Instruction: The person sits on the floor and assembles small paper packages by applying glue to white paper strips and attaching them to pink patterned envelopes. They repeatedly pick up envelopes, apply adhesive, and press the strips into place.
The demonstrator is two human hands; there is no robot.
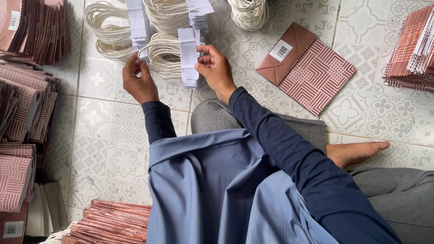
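Observation:
I sit on a tiled floor. My left hand (139,80) pinches a white rope handle loop (163,54) at its near end. My right hand (216,68) grips the stack of white paper strips (189,56) fixed to those rope handles, thumb on top and fingers curled round its edge. More bundles of white rope handles with paper strips (135,22) lie just beyond. A flat folded pink patterned paper bag (312,72) lies on the floor to the right of my right hand.
Stacks of folded pink patterned bags stand at the left (25,104), at the upper left (38,27), at the right edge (413,49) and near my lap at bottom left (113,223). My bare foot (357,151) rests at the right. Another rope coil (248,12) lies at the top.

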